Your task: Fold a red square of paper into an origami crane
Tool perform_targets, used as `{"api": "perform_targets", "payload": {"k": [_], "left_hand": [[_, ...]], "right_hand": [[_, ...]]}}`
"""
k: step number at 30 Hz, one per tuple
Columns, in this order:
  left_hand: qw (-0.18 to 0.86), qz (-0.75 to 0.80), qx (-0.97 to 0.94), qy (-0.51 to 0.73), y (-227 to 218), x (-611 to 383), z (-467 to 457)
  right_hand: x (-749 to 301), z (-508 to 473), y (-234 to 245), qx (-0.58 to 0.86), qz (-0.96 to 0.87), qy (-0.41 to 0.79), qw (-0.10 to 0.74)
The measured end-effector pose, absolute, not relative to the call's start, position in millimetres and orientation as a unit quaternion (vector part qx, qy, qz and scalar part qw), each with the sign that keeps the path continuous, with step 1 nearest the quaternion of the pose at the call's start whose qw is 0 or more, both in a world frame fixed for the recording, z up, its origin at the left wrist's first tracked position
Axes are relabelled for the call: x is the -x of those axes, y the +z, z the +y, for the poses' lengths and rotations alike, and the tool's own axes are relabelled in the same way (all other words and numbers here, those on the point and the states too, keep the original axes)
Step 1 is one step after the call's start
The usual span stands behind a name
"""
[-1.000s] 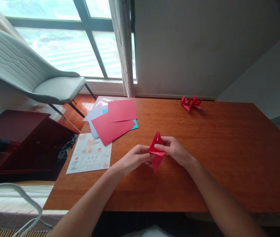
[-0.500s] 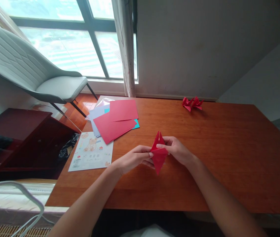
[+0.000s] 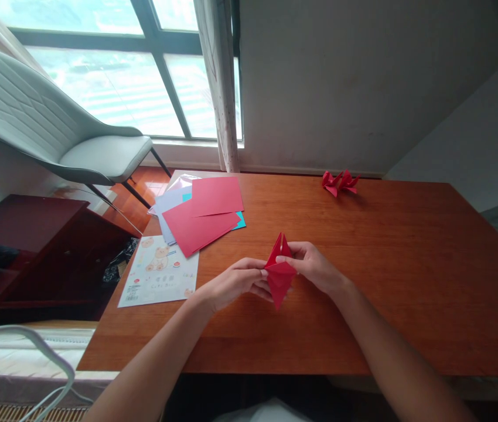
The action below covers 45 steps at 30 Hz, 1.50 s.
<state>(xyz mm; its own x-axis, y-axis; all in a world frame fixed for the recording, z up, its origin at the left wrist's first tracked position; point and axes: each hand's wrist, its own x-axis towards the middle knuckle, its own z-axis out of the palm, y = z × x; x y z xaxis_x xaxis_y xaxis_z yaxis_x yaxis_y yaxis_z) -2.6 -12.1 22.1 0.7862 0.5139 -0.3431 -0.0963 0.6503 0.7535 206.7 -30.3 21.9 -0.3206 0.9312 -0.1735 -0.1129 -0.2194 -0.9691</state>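
Note:
A folded piece of red origami paper (image 3: 279, 279) is held between both hands above the near middle of the table. Two narrow points rise at its far end, and a single point faces me. My left hand (image 3: 244, 279) pinches its left edge, thumb on top and fingers partly behind the paper. From the right, my right hand (image 3: 314, 265) grips it with the thumb pressed on the upper fold; its other fingers are mostly hidden behind. Two finished-looking red origami pieces (image 3: 340, 183) rest together near the table's far edge.
Red paper sheets (image 3: 203, 225) lie over blue and pale sheets at the table's (image 3: 407, 281) left side. Nearer me is a white packet with bear drawings (image 3: 161, 275). A grey chair (image 3: 103, 155) stands beyond, by the window. A white cable (image 3: 51, 351) loops at lower left.
The whole view has shifted slightly, so things sit a little further left. Both hands keep their hold on the folded red paper, with hardly any visible change in its shape.

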Motion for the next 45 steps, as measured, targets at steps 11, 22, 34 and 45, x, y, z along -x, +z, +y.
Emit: {"api": "perform_targets", "payload": {"k": [11,22,34,45], "left_hand": [[0.848,0.299,-0.389,0.198,27.4,-1.9,-11.7],[0.755,0.406,-0.456,0.238,23.2,-21.7,-17.7],[0.844,0.325,-0.363,0.224,24.4,-12.1,-14.4],[0.787,0.345,-0.456,0.234,31.1,-13.0,-14.6]], "right_hand": [[-202.3,-30.2,21.0,0.431,-0.469,0.652,0.411],[-179.2,-35.3,8.6,0.507,-0.511,0.523,0.457],[-195.5,-32.7,10.9,0.490,-0.558,0.490,0.456],[-195.4,-35.7,19.6,0.482,-0.656,0.394,0.426]]}}
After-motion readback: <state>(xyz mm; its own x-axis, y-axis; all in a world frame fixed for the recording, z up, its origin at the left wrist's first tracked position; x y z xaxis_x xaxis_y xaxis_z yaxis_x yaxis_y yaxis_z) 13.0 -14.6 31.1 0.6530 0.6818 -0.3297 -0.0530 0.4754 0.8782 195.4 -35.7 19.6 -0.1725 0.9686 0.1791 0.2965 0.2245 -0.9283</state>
